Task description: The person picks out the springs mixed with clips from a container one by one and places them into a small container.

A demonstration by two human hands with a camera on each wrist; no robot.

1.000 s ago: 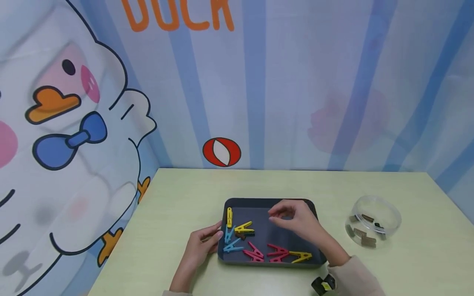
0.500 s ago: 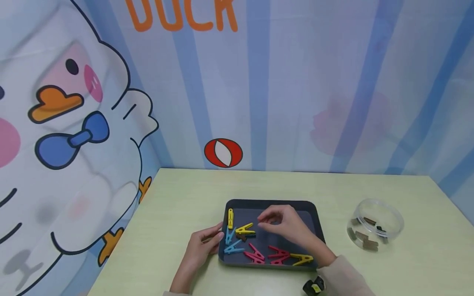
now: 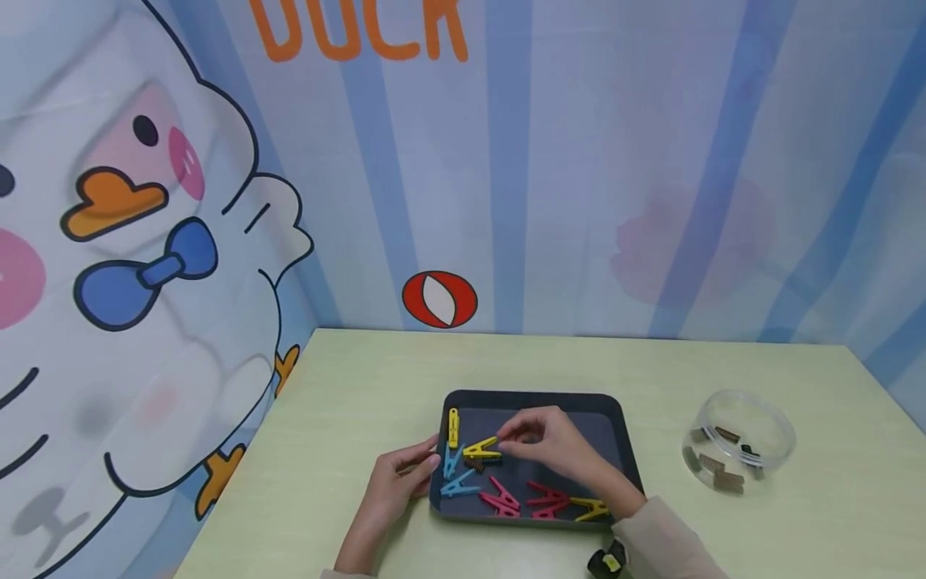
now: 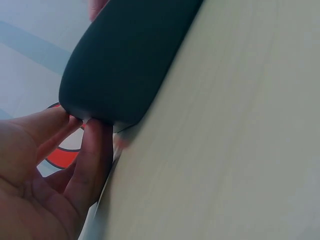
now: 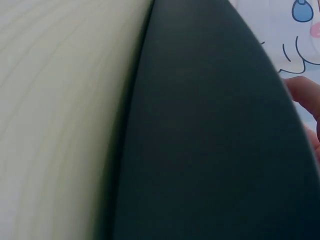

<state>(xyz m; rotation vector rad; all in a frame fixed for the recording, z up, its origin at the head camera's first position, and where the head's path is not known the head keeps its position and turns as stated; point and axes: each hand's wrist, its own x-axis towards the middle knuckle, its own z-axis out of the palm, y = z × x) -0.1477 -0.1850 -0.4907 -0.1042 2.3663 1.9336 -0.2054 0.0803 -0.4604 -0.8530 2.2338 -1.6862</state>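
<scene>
At its left side, the dark grey tray (image 3: 571, 402) is held by my left hand (image 3: 394, 482); in the left wrist view that hand's fingers (image 4: 95, 155) press at the tray's end wall and rim. My right hand (image 3: 553, 442) is over the tray, thumb and forefinger slightly apart, fingertips right at the tips of a yellow clothespin (image 3: 477, 450). Two dark coil springs (image 3: 473, 465) lie just below that clothespin. In the right wrist view the tray wall (image 5: 200, 125) fills the middle, with part of the right hand (image 5: 307, 100) at the edge.
The tray also bears blue clothespins (image 3: 457, 484), pink clothespins (image 3: 501, 497), a yellow one (image 3: 453, 428) at upper left and another (image 3: 591, 508) at lower right. A clear round container (image 3: 748, 402) with small brown and black pieces stands right. A black-and-yellow object (image 3: 606, 560) is at the right sleeve.
My right hand has moved left and slightly down across the tray to the yellow clothespin. The left hand keeps its place at the tray's side. The view has shifted slightly.
</scene>
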